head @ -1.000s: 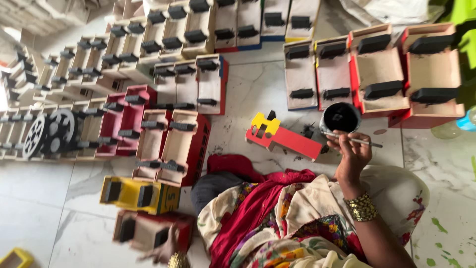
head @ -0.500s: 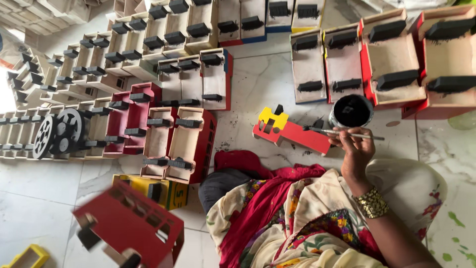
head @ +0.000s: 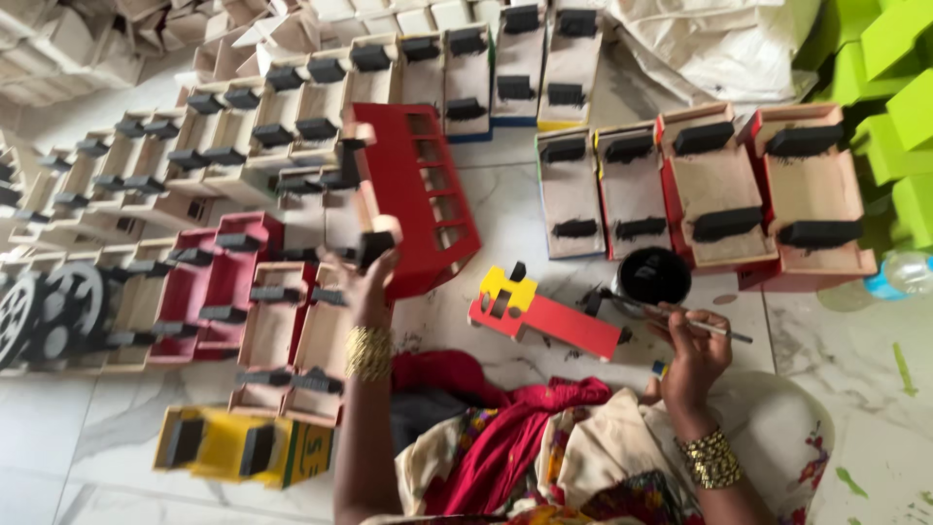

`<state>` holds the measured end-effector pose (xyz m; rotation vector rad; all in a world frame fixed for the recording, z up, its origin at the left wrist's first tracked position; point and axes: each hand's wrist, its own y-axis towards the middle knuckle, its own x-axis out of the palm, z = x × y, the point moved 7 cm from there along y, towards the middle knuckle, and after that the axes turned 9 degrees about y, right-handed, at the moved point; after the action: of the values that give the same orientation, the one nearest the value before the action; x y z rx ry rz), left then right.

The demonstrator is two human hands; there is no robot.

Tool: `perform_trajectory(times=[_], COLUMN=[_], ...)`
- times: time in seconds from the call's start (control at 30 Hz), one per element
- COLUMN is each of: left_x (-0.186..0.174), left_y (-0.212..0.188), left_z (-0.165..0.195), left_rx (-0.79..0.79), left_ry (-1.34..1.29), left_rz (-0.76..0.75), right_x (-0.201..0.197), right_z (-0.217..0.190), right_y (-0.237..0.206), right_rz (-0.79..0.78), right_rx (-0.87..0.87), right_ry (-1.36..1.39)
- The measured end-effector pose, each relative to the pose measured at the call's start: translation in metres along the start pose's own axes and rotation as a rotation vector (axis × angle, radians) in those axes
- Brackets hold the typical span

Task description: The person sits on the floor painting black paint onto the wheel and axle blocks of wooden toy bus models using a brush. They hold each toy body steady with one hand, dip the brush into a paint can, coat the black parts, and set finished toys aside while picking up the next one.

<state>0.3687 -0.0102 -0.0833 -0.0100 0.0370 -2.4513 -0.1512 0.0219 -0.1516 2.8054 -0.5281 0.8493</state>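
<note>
- The left hand (head: 364, 277) grips one end of a big red wooden toy bus with window holes (head: 418, 209). The fingers curl tight around the end near a black wheel, so the bus is lifted up off the floor and tipped on its side.
- The right hand (head: 695, 355) pinches a thin paintbrush (head: 705, 328) between thumb and fingers. The brush tip points toward a small round pot of black paint (head: 653, 276), which sits right beside the hand so the brush can dip easily.
- A small red and yellow wooden toy truck (head: 544, 316) lies on the white marble floor (head: 117, 437), between the bus and the paint pot.
- Behind the paint pot, many plain wooden toy bodies with black blocks (head: 714, 185) lie in rows, bottoms up, likely so the wet black paint can dry.
- A yellow wooden toy bus (head: 243, 447) lies on the floor below the lifted bus, near the person's knee.
</note>
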Motion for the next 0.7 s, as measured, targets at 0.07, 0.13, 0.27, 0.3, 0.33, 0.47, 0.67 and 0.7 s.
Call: perform_trajectory(times=[0.07,0.13,0.27,0.3,0.33,0.47,0.67,0.7], left_x=[0.047,0.079,0.118,0.123,0.128,0.138,0.124,0.122], left_y=[0.028,0.045,0.066,0.069,0.071,0.071,0.062,0.064], left_z=[-0.006,-0.021,-0.041,-0.041,-0.042,-0.054,-0.07,-0.071], left_rx=[0.007,-0.003,0.151,0.205,0.255,0.256,0.184,0.179], left_ry=[0.182,0.255,0.36,0.42,0.507,0.843,1.131,1.118], left_rz=[-0.028,-0.05,-0.102,-0.104,-0.125,-0.235,-0.171,-0.148], right_x=[-0.001,-0.002,0.002,0.005,0.007,0.016,0.015,0.015], right_z=[0.003,0.009,0.015,0.016,0.018,0.022,0.025,0.026], right_y=[0.004,0.007,0.012,0.013,0.013,0.013,0.012,0.012], right_rz=[0.002,0.013,0.019,0.02,0.02,-0.007,-0.011,-0.014], right_rx=[-0.021,0.009,0.053,0.056,0.065,0.064,0.065,0.07], right_ry=[-0.016,-0.004,-0.01,-0.016,-0.023,-0.03,-0.061,-0.048])
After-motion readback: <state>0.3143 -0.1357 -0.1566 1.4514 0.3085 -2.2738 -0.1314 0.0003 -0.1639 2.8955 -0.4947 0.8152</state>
